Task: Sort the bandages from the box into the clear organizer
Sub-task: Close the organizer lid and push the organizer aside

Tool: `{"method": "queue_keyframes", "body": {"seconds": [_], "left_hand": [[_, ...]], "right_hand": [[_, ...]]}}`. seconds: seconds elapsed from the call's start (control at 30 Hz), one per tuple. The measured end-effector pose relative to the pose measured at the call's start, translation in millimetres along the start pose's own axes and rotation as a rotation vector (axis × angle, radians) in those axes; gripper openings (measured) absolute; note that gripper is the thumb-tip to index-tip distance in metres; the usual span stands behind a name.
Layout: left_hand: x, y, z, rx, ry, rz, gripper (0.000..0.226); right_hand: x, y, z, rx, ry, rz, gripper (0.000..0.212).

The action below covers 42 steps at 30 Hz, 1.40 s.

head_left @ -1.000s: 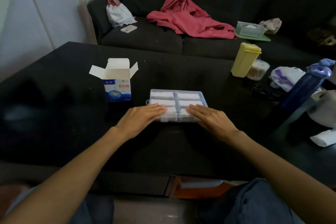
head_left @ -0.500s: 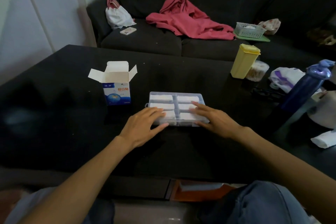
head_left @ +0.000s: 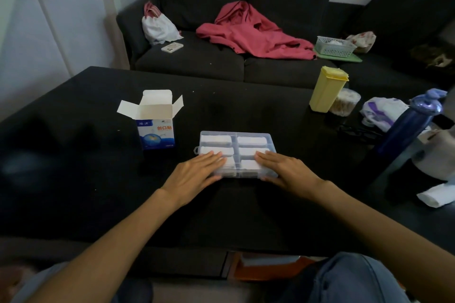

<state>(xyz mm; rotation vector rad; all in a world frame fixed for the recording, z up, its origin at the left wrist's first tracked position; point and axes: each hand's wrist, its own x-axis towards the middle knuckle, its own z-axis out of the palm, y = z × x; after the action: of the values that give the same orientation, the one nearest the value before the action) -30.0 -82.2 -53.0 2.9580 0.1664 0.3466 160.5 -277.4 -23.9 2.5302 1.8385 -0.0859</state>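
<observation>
Dark tabletop [head_left: 246, 216] before a sofa: both hands pressing the lid of the filled clear organizer [head_left: 236, 152].

Left hand [head_left: 194, 174] and right hand [head_left: 285, 172] lie flat on the near corners, fingers straight and close together, pinching nothing. White bandages [head_left: 251, 141] fill what look like 6 compartments; the box [head_left: 156, 123] stands open just left of it. Likely light, stiff, slick plastic; best lifted by its 2 short sides, kept level so the latch holds.
</observation>
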Motion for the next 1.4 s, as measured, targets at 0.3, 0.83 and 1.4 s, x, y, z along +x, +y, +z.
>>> {"method": "queue_keyframes", "body": {"seconds": [0.3,0.83,1.4], "left_hand": [[0.2,1.7,10.4,0.03,0.122,-0.003,0.053],[8.6,6.6,9.1,0.047,0.133,-0.028,0.047],[35.9,9.1,-31.7,-0.221,-0.141,-0.33,0.058]], "right_hand": [[-2.0,0.5,12.7,-0.015,0.075,-0.001,0.058],[0.4,-4.3,11.7,-0.016,0.11,0.014,0.054],[42.2,-12.7,-40.5,0.053,-0.114,0.094,0.046]]}}
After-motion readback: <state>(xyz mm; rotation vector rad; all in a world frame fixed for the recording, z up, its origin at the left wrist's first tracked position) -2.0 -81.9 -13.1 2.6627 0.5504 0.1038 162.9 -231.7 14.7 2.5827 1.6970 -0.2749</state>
